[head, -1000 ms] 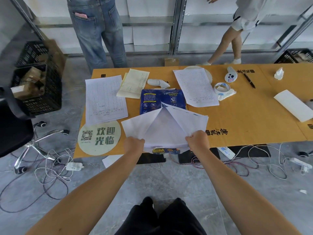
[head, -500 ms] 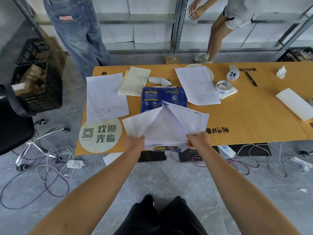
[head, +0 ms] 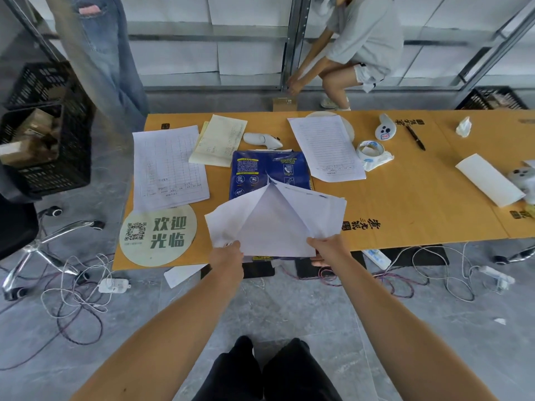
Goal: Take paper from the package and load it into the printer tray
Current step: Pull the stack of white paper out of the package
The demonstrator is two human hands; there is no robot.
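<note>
The left hand (head: 227, 257) pinches the near left corner of the paper (head: 275, 224); the right hand (head: 327, 247) grips the near right corner. The sheets fan upward between them, over the near end of the blue package (head: 269, 172) lying on the table (head: 405, 204). Left of the hands sits a round sign (head: 157, 234), with a printed form (head: 168, 166) beyond it. Right, a tape roll (head: 369, 150) and a pen (head: 415, 137) lie well apart.

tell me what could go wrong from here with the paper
The white sheets are fanned apart between the left hand and right hand, so some may slip from the grip or crease. They sit at the table edge, above cables on the floor.
</note>
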